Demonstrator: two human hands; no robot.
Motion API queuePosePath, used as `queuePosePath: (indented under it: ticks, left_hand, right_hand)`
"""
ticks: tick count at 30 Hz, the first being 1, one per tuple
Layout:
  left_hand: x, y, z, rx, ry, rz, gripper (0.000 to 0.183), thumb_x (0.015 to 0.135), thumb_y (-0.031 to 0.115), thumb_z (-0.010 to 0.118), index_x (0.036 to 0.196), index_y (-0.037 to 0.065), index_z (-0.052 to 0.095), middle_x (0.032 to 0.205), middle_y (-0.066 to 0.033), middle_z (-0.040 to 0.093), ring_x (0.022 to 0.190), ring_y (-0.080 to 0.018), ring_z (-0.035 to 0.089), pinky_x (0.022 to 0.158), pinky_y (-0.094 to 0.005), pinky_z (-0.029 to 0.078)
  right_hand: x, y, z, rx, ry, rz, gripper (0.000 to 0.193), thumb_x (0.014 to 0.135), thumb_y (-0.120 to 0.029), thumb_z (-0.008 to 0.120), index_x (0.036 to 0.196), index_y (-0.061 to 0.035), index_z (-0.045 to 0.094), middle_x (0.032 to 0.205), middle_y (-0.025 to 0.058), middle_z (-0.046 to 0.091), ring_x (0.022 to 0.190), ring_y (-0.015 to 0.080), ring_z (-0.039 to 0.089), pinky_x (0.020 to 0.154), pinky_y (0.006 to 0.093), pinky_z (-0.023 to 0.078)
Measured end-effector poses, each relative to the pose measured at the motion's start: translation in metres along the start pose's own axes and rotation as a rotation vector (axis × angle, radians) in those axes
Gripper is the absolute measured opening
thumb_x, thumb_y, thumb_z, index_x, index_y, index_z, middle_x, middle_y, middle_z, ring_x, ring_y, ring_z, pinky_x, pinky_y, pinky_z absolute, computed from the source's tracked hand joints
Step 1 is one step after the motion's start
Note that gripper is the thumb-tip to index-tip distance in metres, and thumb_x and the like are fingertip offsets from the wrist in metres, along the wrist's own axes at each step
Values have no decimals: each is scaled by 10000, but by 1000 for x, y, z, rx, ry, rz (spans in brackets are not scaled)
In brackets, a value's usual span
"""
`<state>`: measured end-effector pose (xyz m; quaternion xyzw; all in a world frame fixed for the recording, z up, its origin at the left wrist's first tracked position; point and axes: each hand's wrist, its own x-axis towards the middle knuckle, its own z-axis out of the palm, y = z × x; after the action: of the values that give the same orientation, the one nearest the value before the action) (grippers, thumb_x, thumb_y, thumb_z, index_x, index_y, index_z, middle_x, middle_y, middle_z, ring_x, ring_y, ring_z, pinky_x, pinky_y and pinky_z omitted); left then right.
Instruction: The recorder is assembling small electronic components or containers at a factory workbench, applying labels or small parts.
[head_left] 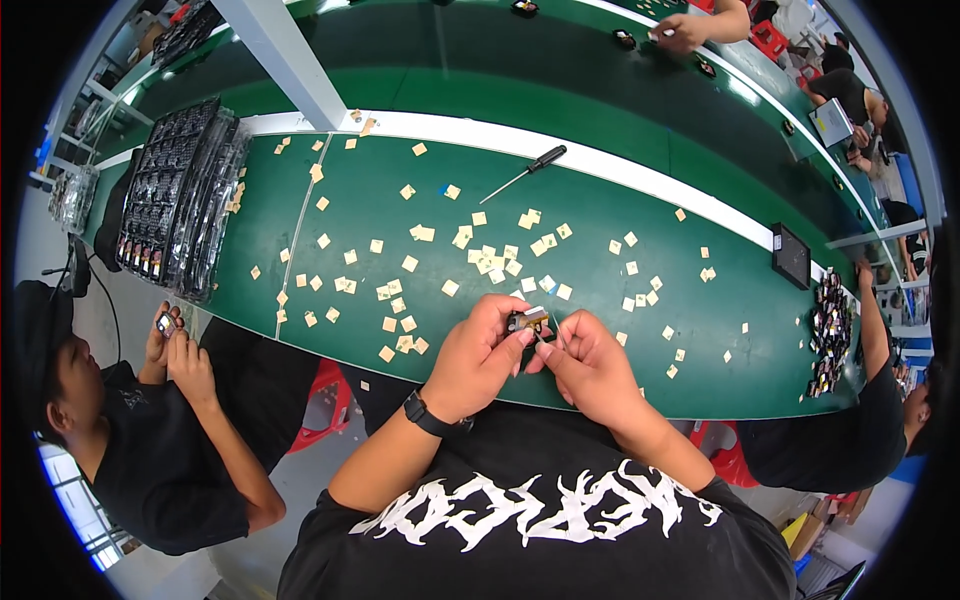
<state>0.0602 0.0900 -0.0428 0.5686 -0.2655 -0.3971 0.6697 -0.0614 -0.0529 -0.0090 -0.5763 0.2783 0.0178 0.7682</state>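
Near the front edge of the green table, my left hand [478, 358] is closed round a small dark device [530, 322] with a brownish, shiny face. A black band sits on the left wrist. Close beside it, my right hand [588, 362] pinches a thin metal tool, perhaps tweezers, whose tip reaches the device's lower right side. The fingers partly hide both tool and device. Many small pale yellow square pieces [485, 264] lie scattered beyond my hands. Farther off, a screwdriver [524, 174] with a black handle and long shaft rests near the white rail.
Stacked black trays [170, 200] in clear plastic stand at the left. At the right are a black box [790, 256] and a heap of small dark devices [830, 335]. Beyond the white rail [640, 180] runs a dark green belt. People work at both sides and across it.
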Motion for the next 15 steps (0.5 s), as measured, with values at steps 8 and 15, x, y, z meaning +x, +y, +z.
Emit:
queuePosePath:
  ticks: [8, 15]
  left_hand:
    - [2, 16, 1, -23, 16, -120, 263, 1011, 24, 556, 1269, -9, 525, 1012, -65, 650, 687, -59, 555, 582, -218, 450]
    - [2, 6, -1, 46, 6, -102, 372, 980, 22, 562, 1351, -7, 545, 919, -55, 652, 654, -65, 568, 596, -248, 479]
  right_hand:
    - [2, 3, 0, 61, 39, -85, 138, 1016, -74, 605, 1030, -61, 469, 794, 44, 694, 540, 10, 475, 473, 200, 336]
    - [9, -3, -8, -153, 100, -262, 273, 963, -60, 696, 1213, -37, 588, 733, 20, 671, 611, 21, 560, 518, 193, 378]
